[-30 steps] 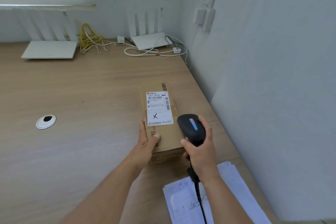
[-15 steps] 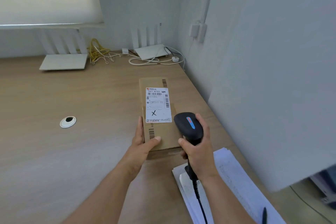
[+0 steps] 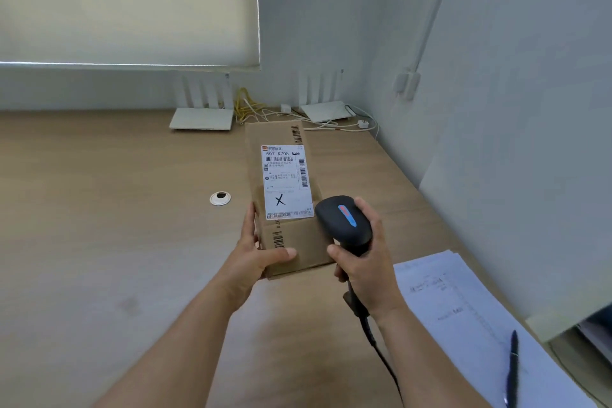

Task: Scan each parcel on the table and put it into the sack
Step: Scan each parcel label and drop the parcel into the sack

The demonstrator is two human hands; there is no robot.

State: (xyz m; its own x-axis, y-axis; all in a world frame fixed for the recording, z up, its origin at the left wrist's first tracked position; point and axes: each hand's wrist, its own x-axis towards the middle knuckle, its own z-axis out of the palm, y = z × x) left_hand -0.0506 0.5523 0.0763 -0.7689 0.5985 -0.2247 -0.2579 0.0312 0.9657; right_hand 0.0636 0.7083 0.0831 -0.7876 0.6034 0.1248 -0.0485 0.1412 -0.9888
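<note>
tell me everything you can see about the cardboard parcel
The cardboard parcel is a long, flat brown box, closed, lengthwise away from the person over the wooden table. A white shipping label with barcodes and a handwritten X covers its top; more barcodes are printed on the cardboard. The left hand grips its near left corner, thumb on top. The scanner, held by the right hand, overlaps its near right edge.

Left hand (image 3: pixel 251 255) gripping parcel (image 3: pixel 284 195) — right hand (image 3: pixel 364 262) holding scanner (image 3: pixel 344 219), wooden table (image 3: pixel 116 242)

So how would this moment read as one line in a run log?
step: scanning | left hand: holds parcel | right hand: grips scanner beside shipping label | sack: not in view
</note>
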